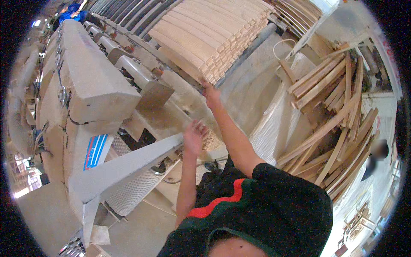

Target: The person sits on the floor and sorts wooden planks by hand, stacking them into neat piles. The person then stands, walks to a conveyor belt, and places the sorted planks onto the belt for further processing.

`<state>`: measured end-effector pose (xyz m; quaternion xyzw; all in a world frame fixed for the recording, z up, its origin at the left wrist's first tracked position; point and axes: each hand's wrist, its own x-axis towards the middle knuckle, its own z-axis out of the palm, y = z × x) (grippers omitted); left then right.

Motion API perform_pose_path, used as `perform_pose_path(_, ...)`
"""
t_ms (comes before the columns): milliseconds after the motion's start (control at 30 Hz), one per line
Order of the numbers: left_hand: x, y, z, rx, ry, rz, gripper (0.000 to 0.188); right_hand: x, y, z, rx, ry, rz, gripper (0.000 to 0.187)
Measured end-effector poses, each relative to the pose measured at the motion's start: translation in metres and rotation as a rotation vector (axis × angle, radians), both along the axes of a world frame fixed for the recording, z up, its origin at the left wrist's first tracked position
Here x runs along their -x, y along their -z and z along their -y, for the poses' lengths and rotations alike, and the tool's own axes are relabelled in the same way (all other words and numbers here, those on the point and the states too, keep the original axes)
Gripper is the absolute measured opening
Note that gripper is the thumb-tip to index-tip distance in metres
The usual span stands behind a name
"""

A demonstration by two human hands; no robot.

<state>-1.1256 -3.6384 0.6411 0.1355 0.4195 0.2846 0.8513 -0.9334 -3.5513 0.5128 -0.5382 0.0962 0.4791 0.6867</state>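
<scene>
My right hand (210,95) reaches forward to the near corner of a neat stack of pale wooden boards (209,32). Its fingers are stretched out and seem to touch the board ends there. Closer to my body, my left hand (195,136) is raised with its fingers apart and nothing in them. It is slightly blurred and sits beside the tip of a long grey machine panel (128,167). The boards rest on a roller conveyor (128,15).
A large dusty machine (98,90) fills the left side, with metal guards (141,77) along it. To the right lies a loose heap of wooden strips (329,107). A person (376,154) is at the far right, and someone in blue (72,13) at the upper left.
</scene>
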Motion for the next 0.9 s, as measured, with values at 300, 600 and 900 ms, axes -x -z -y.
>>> perform_pose_path(300,-0.122,0.069,-0.17,-0.069,-0.146,-0.14,0.054,0.004,-0.011,0.007,0.054,-0.102,-0.037,0.034)
perform_pose_path(600,-0.179,0.081,-0.176,-0.854,-0.041,-0.135,0.057,-0.007,0.004,0.012,0.178,-0.12,-0.01,0.065)
perform_pose_path(900,-0.162,0.118,-0.185,-0.888,-0.016,-0.165,0.05,0.005,0.018,0.012,0.188,-0.185,0.254,0.054)
